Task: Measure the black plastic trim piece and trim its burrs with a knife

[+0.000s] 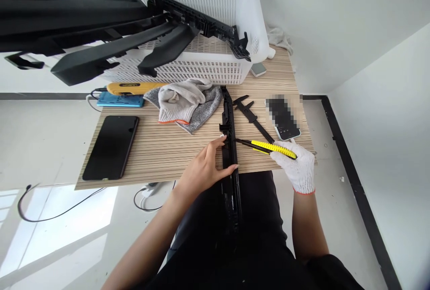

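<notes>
A long black plastic strip (pixel 230 147) lies across the wooden table's front edge (pixel 134 178) toward my lap. My bare left hand (pixel 204 169) grips its left side near the table edge, fingers and thumb closed against it. My right hand (pixel 295 167), in a white knit glove, is closed around a yellow utility knife (pixel 272 147). The knife's dark tip points left and meets the strip beside my left fingertips.
A black caliper (pixel 252 117) and a phone (pixel 284 117) lie right of the strip. Grey and white gloves (pixel 184 102), a second yellow knife (pixel 134 87), a blue device (pixel 121 100) and a dark phone (pixel 112 147) lie left. A white basket (pixel 208 64) holds several black plastic parts (pixel 101 35).
</notes>
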Demonstrator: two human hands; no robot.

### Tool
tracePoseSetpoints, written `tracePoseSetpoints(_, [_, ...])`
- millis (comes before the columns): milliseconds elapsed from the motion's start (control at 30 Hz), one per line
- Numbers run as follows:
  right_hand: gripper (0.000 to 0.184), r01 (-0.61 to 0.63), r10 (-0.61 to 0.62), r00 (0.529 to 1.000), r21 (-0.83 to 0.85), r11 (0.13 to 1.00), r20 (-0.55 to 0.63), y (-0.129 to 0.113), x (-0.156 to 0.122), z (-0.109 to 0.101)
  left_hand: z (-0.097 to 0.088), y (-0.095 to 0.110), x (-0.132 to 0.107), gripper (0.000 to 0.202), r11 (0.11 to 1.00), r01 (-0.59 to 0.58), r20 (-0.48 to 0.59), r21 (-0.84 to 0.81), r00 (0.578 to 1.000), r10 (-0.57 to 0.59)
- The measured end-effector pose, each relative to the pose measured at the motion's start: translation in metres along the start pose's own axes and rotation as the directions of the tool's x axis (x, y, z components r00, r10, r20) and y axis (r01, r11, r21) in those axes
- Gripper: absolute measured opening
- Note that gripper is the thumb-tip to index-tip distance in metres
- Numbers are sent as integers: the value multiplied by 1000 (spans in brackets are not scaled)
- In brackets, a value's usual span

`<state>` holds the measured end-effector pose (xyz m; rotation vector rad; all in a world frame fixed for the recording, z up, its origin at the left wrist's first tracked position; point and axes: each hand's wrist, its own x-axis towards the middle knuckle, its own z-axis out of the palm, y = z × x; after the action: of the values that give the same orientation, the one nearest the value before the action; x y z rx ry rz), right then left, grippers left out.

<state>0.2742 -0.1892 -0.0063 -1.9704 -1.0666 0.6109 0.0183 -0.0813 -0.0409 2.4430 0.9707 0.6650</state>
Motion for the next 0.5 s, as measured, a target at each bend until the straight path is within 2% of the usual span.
tracePoseSetpoints(267, [36,-73,72,997,42,996,27,-2,1,-2,-1,1,0,70,1000,-21,-23,21,1000,22])
tracePoseSetpoints(500, [38,-50,49,998,30,998,43,0,3,-2,2,0,2,68,998,-26,-32,48,999,28])
